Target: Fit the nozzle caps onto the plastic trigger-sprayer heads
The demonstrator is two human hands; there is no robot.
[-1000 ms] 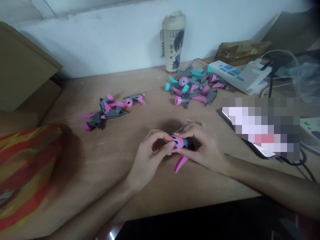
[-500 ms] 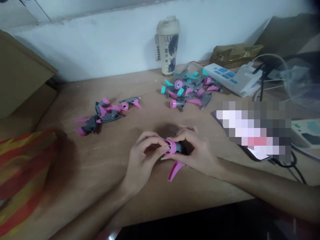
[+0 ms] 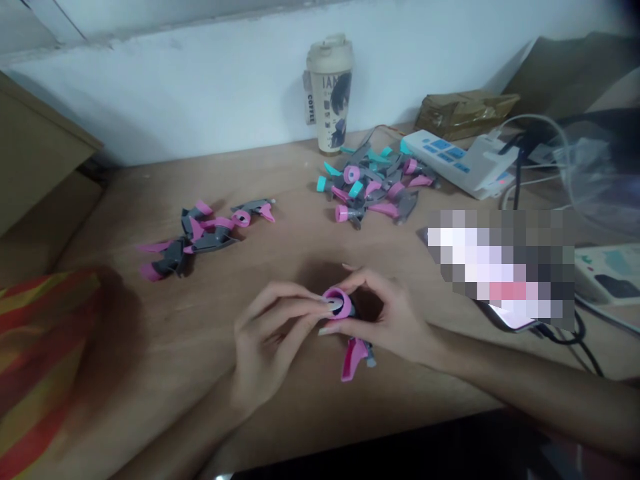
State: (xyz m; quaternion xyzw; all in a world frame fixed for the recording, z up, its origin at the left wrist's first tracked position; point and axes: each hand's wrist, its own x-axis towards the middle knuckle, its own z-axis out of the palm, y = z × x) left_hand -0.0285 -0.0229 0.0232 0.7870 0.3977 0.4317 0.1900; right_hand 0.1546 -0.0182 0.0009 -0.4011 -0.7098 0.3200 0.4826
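Note:
My right hand grips a grey spray-trigger head with a pink collar and a pink lever hanging below it, just above the wooden table. My left hand has its fingers stretched toward the pink collar, with fingertips touching its opening. A small group of similar pink-and-grey trigger heads lies to the left. A larger heap of pink, teal and grey trigger heads sits further back, to the right.
A tall printed cup with a lid stands by the wall. A white power strip, cables and a brown packet lie at the back right. A cardboard box is at left, striped cloth at lower left.
The trigger head has been turned so its pink collar faces up and toward me. My left fingers have loosened from a pinch to a stretched touch. The view has shifted slightly.

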